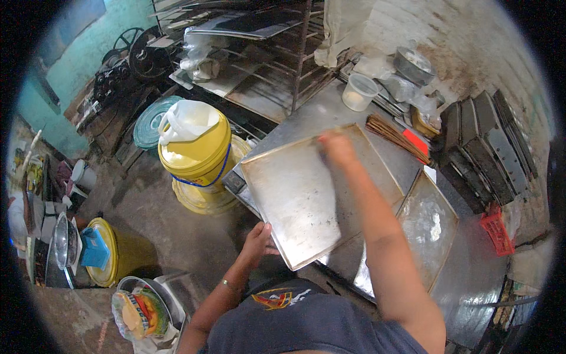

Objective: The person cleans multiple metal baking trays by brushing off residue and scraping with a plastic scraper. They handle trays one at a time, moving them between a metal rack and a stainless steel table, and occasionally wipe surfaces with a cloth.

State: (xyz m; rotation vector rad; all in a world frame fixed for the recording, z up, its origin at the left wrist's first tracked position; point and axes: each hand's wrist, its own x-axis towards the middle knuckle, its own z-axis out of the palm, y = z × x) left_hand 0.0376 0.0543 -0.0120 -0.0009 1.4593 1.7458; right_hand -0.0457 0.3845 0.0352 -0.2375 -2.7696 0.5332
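A shallow rectangular metal baking tray (292,190) lies tilted in front of me, partly over the table's near edge. My left hand (258,241) grips its lower left rim, thumb on top and fingers beneath. Over the tray's far part is my right hand (339,149), blurred by motion with its fingers curled in. Whether something small is held in those fingers cannot be made out. The tray surface is shiny on the left and duller brown on the right. To the right, a second metal tray (424,234) carries a white smear (436,228).
On the metal table (475,274) are a bundle of thin brown sticks (393,137), a clear plastic tub (359,93) and dark metal pans (482,146). A yellow lidded bucket (194,150) stands left, before a metal tray rack (302,57). A red plastic basket (499,232) sits right.
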